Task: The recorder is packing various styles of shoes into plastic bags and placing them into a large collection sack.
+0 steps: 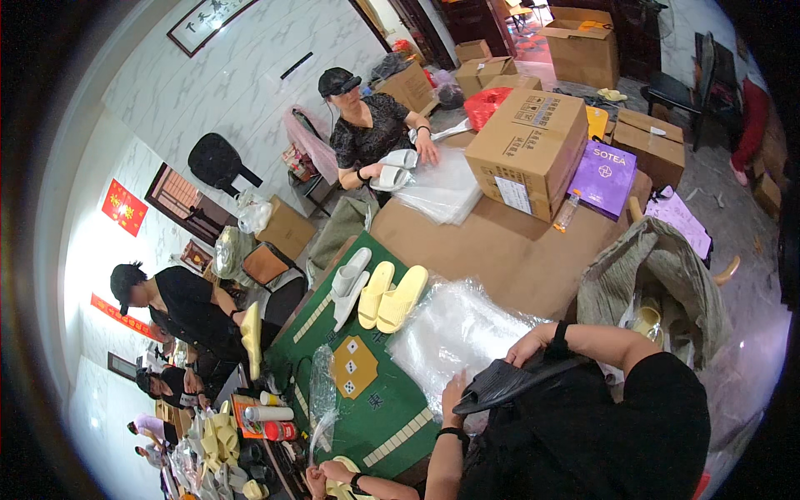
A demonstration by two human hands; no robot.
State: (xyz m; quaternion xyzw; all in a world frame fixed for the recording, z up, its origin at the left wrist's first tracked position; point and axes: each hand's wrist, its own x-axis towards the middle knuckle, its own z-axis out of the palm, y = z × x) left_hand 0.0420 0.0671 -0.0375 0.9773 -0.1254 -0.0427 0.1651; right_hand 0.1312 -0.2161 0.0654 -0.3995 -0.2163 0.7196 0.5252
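Note:
A dark ribbed slipper [508, 387] is held between my two hands over the near edge of the table. My left hand [454, 395] grips one end of it, and my right hand [525, 345] pinches its upper side. Part of the slipper merges with my black clothing. Just beyond it lies a loose stack of clear plastic bags [450, 329], spread over the green table cover. A pair of yellow slippers [392, 297] and a pair of light grey slippers [350, 283] sit past the bags.
A large carton [529, 154] and a purple box [600, 179] stand on the brown table. Right of me is an open woven sack [658, 275]. A co-worker's hands [325, 477] are at the lower edge. Another co-worker [379, 125] handles slippers across the table.

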